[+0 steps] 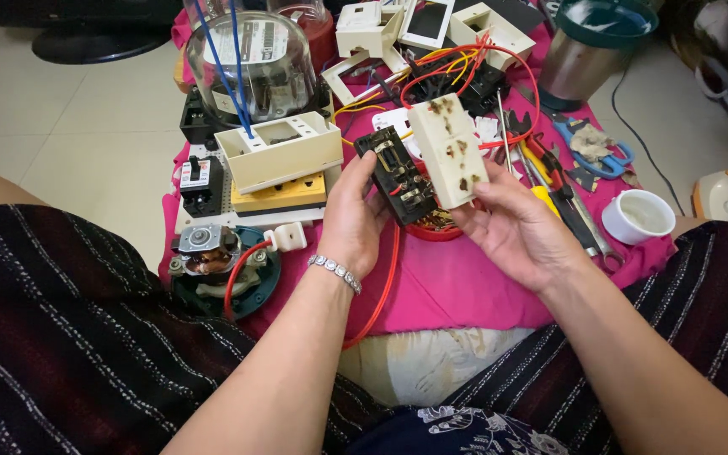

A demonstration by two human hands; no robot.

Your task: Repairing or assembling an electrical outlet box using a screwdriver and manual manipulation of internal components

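At the far left, a small electric motor (204, 253) on a teal round base is seen lying on the pink cloth (457, 286), with a black circuit breaker (200, 184) just above it. Behind these, a glass-domed electricity meter (250, 63) is stood, with blue wires run down into a cream switch box (280, 152) that is stacked on a yellow socket plate (280, 194).

The left hand (351, 221), banded by a silver bracelet, is clenched around the black socket base (398, 175), which is held tilted above the cloth with its metal contacts exposed. Touching it on the right, the cream socket cover (455, 150), marked by brown scorch stains, is grasped from below by the right hand (520, 232). A red wire (381, 291) is trailed down from the held parts.

Further right, a yellow-handled screwdriver (541, 190) and blue-handled scissors (596, 152) are laid near a small white cup (638, 215). A steel pot with a green lid (587, 46) is stood behind.
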